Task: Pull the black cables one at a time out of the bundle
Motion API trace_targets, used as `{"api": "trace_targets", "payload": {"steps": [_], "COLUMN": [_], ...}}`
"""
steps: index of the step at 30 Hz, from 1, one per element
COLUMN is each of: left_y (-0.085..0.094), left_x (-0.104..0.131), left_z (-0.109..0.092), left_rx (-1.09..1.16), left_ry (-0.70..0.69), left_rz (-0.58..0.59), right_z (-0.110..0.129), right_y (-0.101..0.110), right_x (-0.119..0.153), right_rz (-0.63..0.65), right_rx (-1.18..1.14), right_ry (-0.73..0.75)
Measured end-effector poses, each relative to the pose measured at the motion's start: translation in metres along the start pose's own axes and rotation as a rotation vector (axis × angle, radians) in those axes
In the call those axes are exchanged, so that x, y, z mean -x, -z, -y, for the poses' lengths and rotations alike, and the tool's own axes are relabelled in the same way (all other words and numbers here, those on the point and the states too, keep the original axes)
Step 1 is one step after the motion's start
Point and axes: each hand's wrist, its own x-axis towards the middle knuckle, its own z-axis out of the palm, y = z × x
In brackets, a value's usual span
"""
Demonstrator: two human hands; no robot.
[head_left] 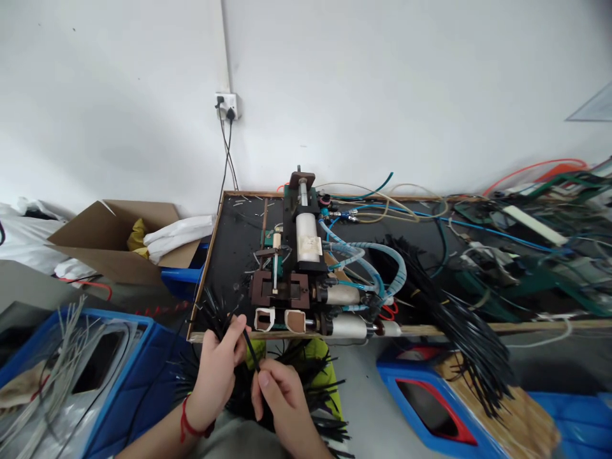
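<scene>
Black cable pieces (213, 312) stick up past my left hand (220, 360), whose fingers are closed around them near the bench's front left corner. My right hand (282, 398) pinches the lower end of one black cable (251, 349) that slants between the two hands. Below both hands, more black cables (315, 392) lie in a spread bundle across my lap. Just beyond my hands stands a pneumatic machine (308, 239) with a brown clamp block (282, 290) and metal cylinders at its front.
On the bench (234, 242) to the right, a large bundle of black cables (444, 319) hangs over the edge. A blue crate (129, 357) with pale wires and a phone stands at left, an open cardboard box (105, 236) behind it. Blue hoses (396, 268) curve beside the machine.
</scene>
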Motion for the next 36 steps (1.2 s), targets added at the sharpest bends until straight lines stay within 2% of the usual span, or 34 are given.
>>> {"api": "trace_targets", "payload": {"steps": [3, 6, 9, 13, 16, 20, 26, 36], "left_y": [-0.002, -0.001, 0.001, 0.003, 0.005, 0.009, 0.016, 0.016], "left_x": [0.0, 0.0, 0.0, 0.001, 0.002, 0.001, -0.002, -0.004], "left_z": [-0.002, -0.003, -0.003, -0.003, -0.004, -0.003, 0.001, 0.003], "left_rx": [0.028, 0.04, 0.026, 0.026, 0.057, 0.122, 0.283, 0.315], "left_ry": [0.064, 0.113, 0.09, 0.024, -0.023, -0.066, -0.046, -0.003], "left_rz": [-0.008, 0.079, 0.157, 0.177, 0.179, 0.2, 0.341, 0.265], "right_z": [-0.005, -0.01, -0.013, -0.008, -0.004, -0.004, -0.005, -0.005], "right_y": [0.003, 0.003, -0.003, -0.01, -0.009, -0.006, -0.007, -0.007], "right_x": [0.002, 0.002, -0.003, -0.011, -0.014, -0.015, -0.018, -0.016], "right_rz": [-0.04, -0.067, -0.119, -0.247, -0.247, -0.245, -0.233, -0.239], "right_rx": [0.14, 0.122, -0.205, -0.744, -0.93, -0.993, -1.074, -1.124], "right_ry": [0.115, 0.129, 0.047, -0.05, -0.104, -0.113, -0.154, -0.146]}}
